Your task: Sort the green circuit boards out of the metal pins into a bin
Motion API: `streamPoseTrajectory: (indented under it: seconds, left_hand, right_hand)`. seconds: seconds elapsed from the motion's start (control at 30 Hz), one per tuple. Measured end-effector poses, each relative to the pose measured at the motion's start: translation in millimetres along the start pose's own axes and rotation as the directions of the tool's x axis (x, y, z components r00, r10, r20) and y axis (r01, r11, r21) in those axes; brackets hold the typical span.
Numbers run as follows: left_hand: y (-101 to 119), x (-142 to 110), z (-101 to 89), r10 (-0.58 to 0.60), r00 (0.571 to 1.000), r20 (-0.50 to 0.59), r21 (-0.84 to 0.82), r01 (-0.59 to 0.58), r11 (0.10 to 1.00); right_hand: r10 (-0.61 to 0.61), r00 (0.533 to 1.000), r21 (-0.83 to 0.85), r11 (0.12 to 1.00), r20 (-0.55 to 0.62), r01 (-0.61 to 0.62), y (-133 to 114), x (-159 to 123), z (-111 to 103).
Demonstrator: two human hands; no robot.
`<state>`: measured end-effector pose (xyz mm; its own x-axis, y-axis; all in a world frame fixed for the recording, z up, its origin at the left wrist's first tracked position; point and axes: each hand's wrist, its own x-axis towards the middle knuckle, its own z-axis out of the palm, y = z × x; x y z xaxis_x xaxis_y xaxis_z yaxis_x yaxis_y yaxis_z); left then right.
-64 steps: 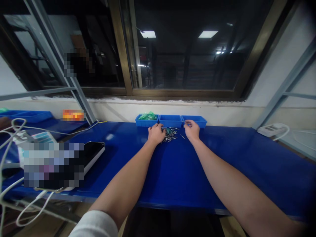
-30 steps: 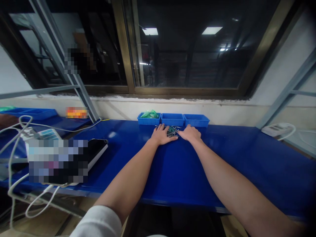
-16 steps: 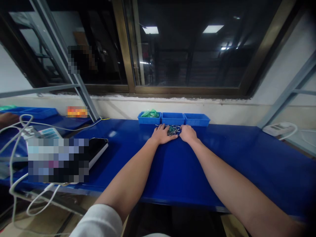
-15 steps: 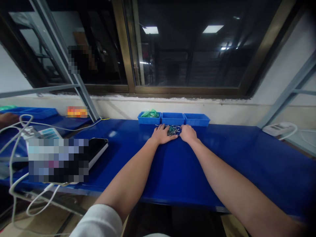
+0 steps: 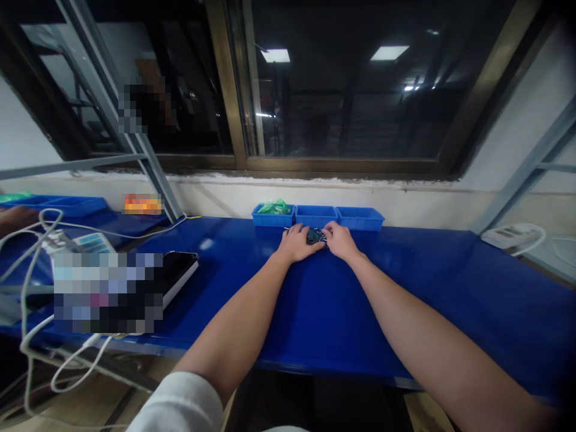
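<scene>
A small heap of thin metal pieces, dark and silvery like screws or pins [image 5: 315,236], lies on the blue tabletop [image 5: 310,312] between my hands. My left hand [image 5: 294,243] rests flat against the heap's left side, fingers spread forward and thumb stretched along the near edge. On the opposite side, my right hand [image 5: 341,241] has its fingers curled and pinched together at the heap's edge. Whatever is between those fingertips is too small to make out. Just behind the heap stands a blue bin [image 5: 273,220] with green plastic bags [image 5: 275,207] in it.
Two more blue bins [image 5: 316,216] continue that row to the right. A black-topped device [image 5: 180,264] and white cables [image 5: 27,300] lie at left. Another person's hand [image 5: 18,219] shows at the far left. A white box-like device [image 5: 508,235] sits at right beside a grey metal frame.
My right hand has shifted slightly left, closer to my left hand, its fingers now reaching over the heap's right edge. The left hand stays almost in place.
</scene>
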<state>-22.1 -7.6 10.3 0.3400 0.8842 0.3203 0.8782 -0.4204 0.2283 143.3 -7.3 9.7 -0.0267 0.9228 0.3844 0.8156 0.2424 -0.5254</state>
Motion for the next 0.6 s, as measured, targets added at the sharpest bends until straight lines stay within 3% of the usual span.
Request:
streamPoseTrajectory:
  seconds: [0.1, 0.23, 0.37, 0.5, 0.6]
  left_hand:
    - [2.6, 0.6, -4.5, 0.078, 0.989, -0.126, -0.048, -0.085, 0.995]
    - [4.3, 1.9, -8.5, 0.187, 0.974, -0.124, -0.095, -0.200, 0.975]
    - [2.7, 3.9, -8.2, 0.211, 0.966, -0.147, -0.099, -0.227, 0.969]
    - [0.4, 4.5, -7.2, 0.135, 0.973, -0.187, -0.057, -0.148, 0.987]
    - [0.9, 3.9, -7.1, 0.102, 0.977, -0.187, -0.054, -0.113, 0.992]
  right_hand:
    - [-0.104, 0.995, 0.287, 0.953, 0.006, 0.098, 0.8, 1.9, 4.3]
    - [-0.079, 0.997, 0.494, 0.867, -0.005, 0.071, 1.2, 2.6, 4.8]
    - [-0.049, 0.999, 0.532, 0.846, -0.007, 0.045, 0.7, 1.7, 3.4]
    - [-0.064, 0.998, 0.556, 0.829, -0.014, 0.061, 2.7, 1.5, 3.9]
    - [-0.078, 0.997, 0.500, 0.863, -0.002, 0.068, 4.9, 2.2, 3.0]
